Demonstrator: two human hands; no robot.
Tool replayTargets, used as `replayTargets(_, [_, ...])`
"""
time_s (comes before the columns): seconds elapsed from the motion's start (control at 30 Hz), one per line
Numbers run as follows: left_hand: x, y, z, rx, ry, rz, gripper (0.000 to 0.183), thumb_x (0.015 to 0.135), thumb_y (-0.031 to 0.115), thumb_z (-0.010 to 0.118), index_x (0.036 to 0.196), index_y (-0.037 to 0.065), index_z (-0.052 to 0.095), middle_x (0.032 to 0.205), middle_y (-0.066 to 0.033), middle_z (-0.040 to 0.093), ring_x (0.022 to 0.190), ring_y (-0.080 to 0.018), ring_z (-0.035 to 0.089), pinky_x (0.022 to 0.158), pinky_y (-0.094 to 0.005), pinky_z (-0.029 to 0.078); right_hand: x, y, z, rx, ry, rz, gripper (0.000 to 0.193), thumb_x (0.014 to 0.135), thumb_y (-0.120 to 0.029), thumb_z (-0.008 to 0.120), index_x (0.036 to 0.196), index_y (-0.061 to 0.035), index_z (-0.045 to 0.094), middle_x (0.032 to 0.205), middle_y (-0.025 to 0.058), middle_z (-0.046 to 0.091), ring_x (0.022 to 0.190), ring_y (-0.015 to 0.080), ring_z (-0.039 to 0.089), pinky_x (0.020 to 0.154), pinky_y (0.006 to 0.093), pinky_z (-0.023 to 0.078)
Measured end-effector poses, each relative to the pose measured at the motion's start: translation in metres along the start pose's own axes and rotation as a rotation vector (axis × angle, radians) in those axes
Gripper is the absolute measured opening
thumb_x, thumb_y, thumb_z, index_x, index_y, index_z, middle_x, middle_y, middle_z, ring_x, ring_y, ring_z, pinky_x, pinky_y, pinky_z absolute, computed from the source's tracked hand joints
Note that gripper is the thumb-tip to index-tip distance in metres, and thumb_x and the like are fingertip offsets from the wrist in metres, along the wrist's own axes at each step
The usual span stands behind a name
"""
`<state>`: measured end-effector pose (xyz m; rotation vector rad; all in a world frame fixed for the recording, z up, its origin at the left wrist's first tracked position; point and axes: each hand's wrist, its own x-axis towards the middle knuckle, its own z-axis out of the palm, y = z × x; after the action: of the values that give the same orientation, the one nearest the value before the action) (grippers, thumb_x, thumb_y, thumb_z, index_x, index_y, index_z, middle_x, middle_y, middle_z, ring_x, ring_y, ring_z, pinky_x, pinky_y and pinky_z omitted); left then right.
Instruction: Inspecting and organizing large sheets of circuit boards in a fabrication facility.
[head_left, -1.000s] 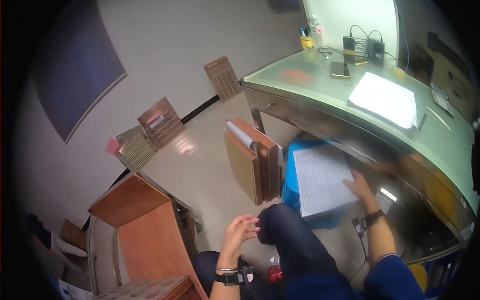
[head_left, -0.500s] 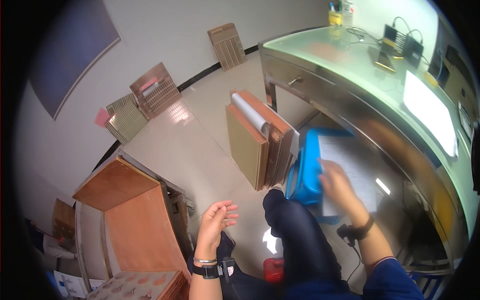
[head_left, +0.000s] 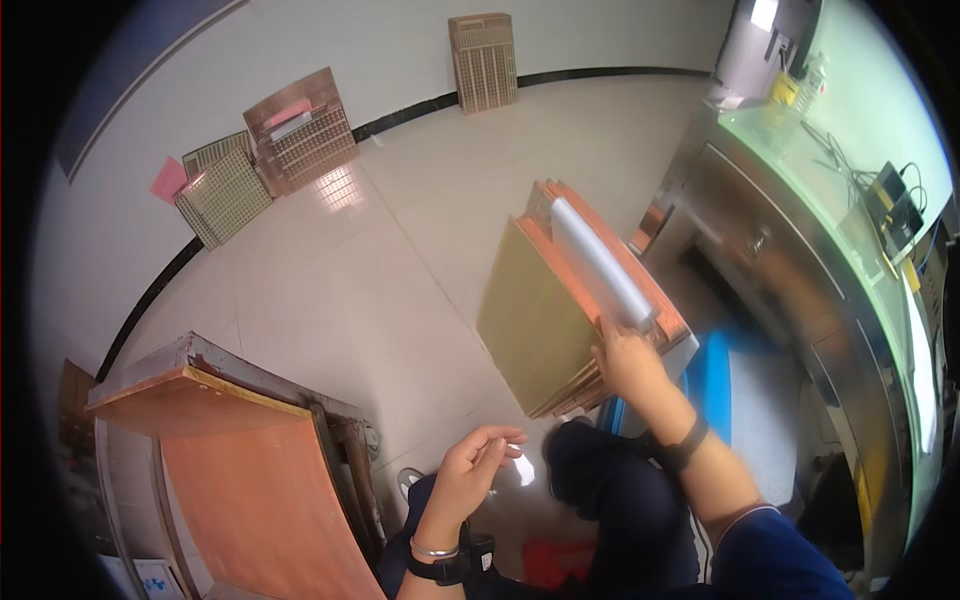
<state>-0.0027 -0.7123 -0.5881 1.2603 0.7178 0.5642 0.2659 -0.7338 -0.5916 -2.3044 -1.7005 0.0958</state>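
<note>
A stack of large flat boards stands on edge on the floor in front of me. Its outer board (head_left: 535,315) is olive-tan, with reddish-brown boards behind. Along the top lies a whitish roll (head_left: 600,262). My right hand (head_left: 635,368) is at the near top corner of the stack, thumb and fingers closed on the outer board's edge; part of the grip is hidden. Over my legs, my left hand (head_left: 475,467) hangs with loosely bent fingers, holding nothing. A blue plastic stool (head_left: 708,375) with a white sheet (head_left: 762,410) on it stands under my right forearm.
At left stands a worn cabinet (head_left: 265,495) with orange-brown panels. Gridded panels (head_left: 225,200) lean on the far wall, with another panel (head_left: 483,62) farther right. A glass-topped metal desk (head_left: 755,235) curves along the right, carrying cables and a bottle (head_left: 812,80).
My right hand has left the paper on the blue stool and moved left to the board stack. My left hand has shifted slightly right and down. The view has turned.
</note>
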Motion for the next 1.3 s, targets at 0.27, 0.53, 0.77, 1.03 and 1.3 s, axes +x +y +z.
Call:
replayTargets(0.27, [0.040, -0.015, -0.031, 0.086, 0.090, -0.050, 0.024, 0.096, 0.016, 0.046, 0.109, 0.000, 0.058, 0.101, -0.0094, 0.065, 0.086, -0.0141, 0.061, 0.076, -0.0274, 0.049, 0.011, -0.013, 0.004, -0.041, 0.107, 0.080, 0.024, 0.079, -0.017, 0.062, 0.095, 0.0011, 0.057, 0.086, 0.0237, 0.060, 0.083, 0.0407, 0.059, 0.077, 0.0467, 0.048])
replayTargets(0.53, [0.048, -0.024, -0.020, 0.109, -0.012, -0.044, 0.023, 0.096, 0.014, 0.045, 0.108, 0.000, 0.058, 0.100, -0.0099, 0.064, 0.083, -0.0144, 0.061, 0.073, -0.0254, 0.049, 0.020, 0.001, 0.033, -0.128, 0.114, 0.234, 0.018, 0.078, -0.017, 0.056, 0.086, -0.0022, 0.061, 0.078, 0.0204, 0.062, 0.077, 0.0372, 0.061, 0.073, 0.0482, 0.048])
replayTargets(0.77, [0.038, -0.031, -0.035, 0.180, 0.031, -0.171, 0.023, 0.096, 0.015, 0.045, 0.108, 0.001, 0.058, 0.099, -0.0089, 0.064, 0.081, -0.0117, 0.060, 0.071, -0.0238, 0.049, 0.023, -0.017, 0.046, -0.144, 0.306, 0.210, 0.021, 0.073, -0.013, 0.060, 0.088, 0.0007, 0.063, 0.086, 0.0216, 0.058, 0.085, 0.0331, 0.056, 0.077, 0.0388, 0.046])
replayTargets(1.03, [0.077, -0.021, -0.001, 0.134, 0.015, -0.173, 0.024, 0.097, 0.018, 0.046, 0.111, 0.002, 0.056, 0.103, -0.0088, 0.062, 0.083, -0.0120, 0.059, 0.072, -0.0247, 0.049, 0.014, -0.019, 0.049, 0.232, 0.340, 0.237, 0.022, 0.073, 0.001, 0.052, 0.093, 0.0021, 0.062, 0.096, 0.0192, 0.053, 0.094, 0.0345, 0.050, 0.085, 0.0409, 0.043])
replayTargets(1.3, [0.097, -0.006, 0.019, 0.125, 0.031, -0.055, 0.056, 0.096, 0.039, 0.046, 0.140, 0.010, 0.030, 0.138, -0.0163, 0.037, 0.119, -0.0281, 0.045, 0.086, -0.0378, 0.047, 0.007, -0.038, 0.040, 0.451, 0.228, 0.193, 0.025, 0.068, 0.002, 0.060, 0.093, 0.0026, 0.057, 0.100, 0.0180, 0.050, 0.100, 0.0342, 0.049, 0.085, 0.0416, 0.043])
